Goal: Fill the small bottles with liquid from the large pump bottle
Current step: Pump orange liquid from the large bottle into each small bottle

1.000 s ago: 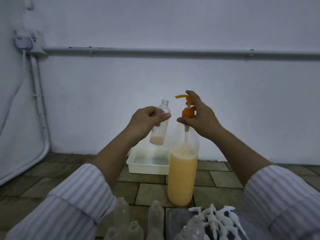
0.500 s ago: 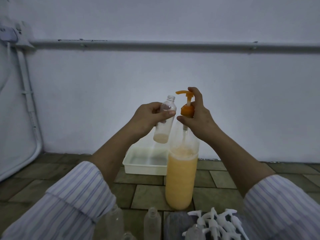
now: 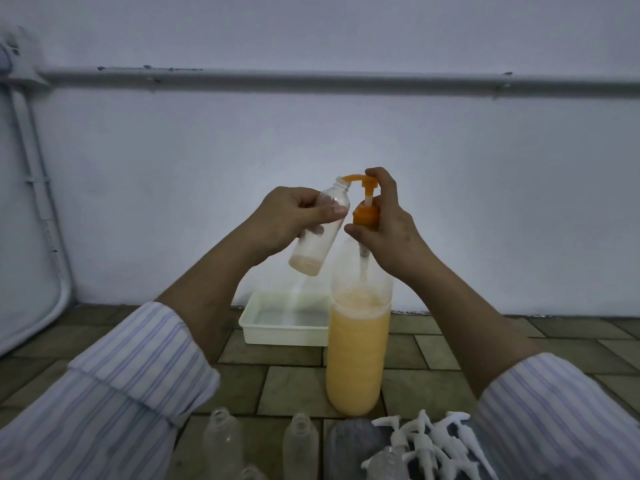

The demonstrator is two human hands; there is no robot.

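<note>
A tall clear pump bottle (image 3: 357, 355), over half full of orange liquid, stands on the tiled floor at centre. My right hand (image 3: 384, 220) grips its orange pump head (image 3: 366, 211), a finger on top of the raised plunger. My left hand (image 3: 291, 220) holds a small clear bottle (image 3: 320, 233), tilted, with its open mouth against the tip of the orange spout. A thin layer of orange liquid lies in the small bottle's bottom.
A white shallow tray (image 3: 284, 323) sits on the floor behind the big bottle, by the wall. Several empty small bottles (image 3: 221, 441) stand at the near edge, and several white pump caps (image 3: 433, 441) lie at the lower right.
My left hand tilted the small bottle and brought its mouth up to the spout tip. My right hand stayed on the pump head.
</note>
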